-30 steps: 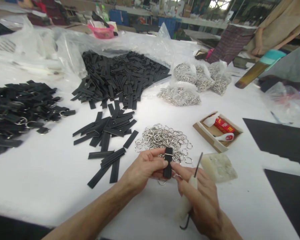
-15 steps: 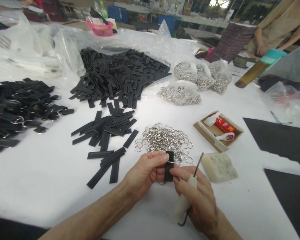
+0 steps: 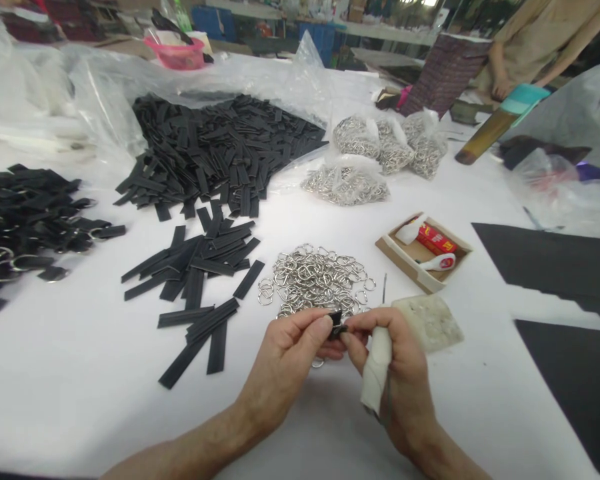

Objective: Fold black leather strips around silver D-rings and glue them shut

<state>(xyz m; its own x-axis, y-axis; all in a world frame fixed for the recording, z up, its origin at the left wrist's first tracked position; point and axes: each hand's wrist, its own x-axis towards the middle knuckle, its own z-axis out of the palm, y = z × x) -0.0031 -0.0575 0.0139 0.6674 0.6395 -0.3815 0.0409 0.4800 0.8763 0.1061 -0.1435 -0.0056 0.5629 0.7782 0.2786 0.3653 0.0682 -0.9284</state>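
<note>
My left hand (image 3: 287, 357) and my right hand (image 3: 397, 373) pinch a small folded black strip (image 3: 336, 323) between their fingertips, just above the white table (image 3: 80, 373). A metal ring peeks out under the left fingers. In my right hand there is also a white-handled tool (image 3: 377, 363) whose thin dark spike (image 3: 384, 288) points up. A loose pile of metal D-rings (image 3: 315, 277) lies just beyond the hands. Black flat strips (image 3: 200, 267) are scattered to the left of the rings.
A whitish block (image 3: 427, 322) lies right of my hands, and a small cardboard box (image 3: 423, 250) with a red packet behind it. Bags of rings (image 3: 375, 157), a big heap of black strips (image 3: 220, 150) and strips with rings (image 3: 25, 220) lie farther out. A person (image 3: 535, 33) stands at the far right.
The black strip went from standing upright between my fingers to being folded small and pressed between both hands. The tool's spike swung more upright, and the view shifted slightly.
</note>
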